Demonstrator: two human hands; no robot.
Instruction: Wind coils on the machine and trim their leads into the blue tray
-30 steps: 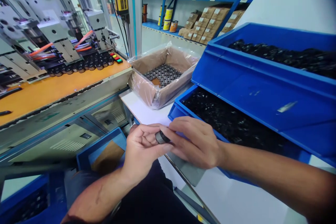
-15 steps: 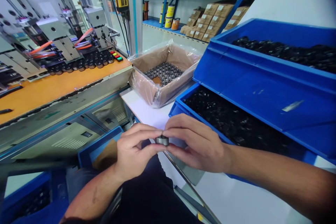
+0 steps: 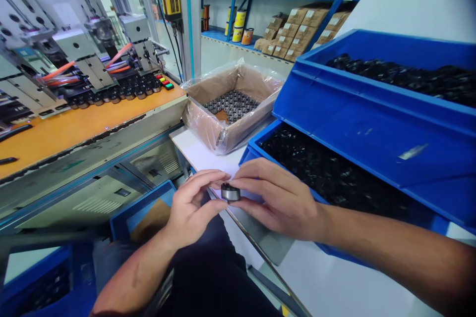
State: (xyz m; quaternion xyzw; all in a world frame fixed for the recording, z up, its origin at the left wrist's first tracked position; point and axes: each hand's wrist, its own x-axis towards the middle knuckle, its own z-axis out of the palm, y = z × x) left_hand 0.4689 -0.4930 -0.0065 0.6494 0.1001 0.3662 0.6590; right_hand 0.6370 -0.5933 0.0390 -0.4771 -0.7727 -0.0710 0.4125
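A small dark ring-shaped part (image 3: 230,191) with a metal rim sits between the fingertips of both my hands, just off the edge of the white table (image 3: 201,153). My left hand (image 3: 191,208) pinches it from the left with thumb and fingers. My right hand (image 3: 278,198) grips it from the right, fingers curled over it. Right behind my right hand, a blue bin (image 3: 260,146) holds several black parts. A plastic-lined cardboard box (image 3: 208,121) with several small metal parts stands on the table beyond.
A second blue bin (image 3: 372,109) of black parts is stacked above the first at the right. To the left stands a machine with an orange deck (image 3: 74,126), a row of black parts and coloured buttons. A blue crate (image 3: 148,200) sits under the table by my knees. Shelves of boxes line the back.
My hands have shifted slightly while turning the ring part between the fingertips; it now lies flatter, rim up. Nothing else moved.
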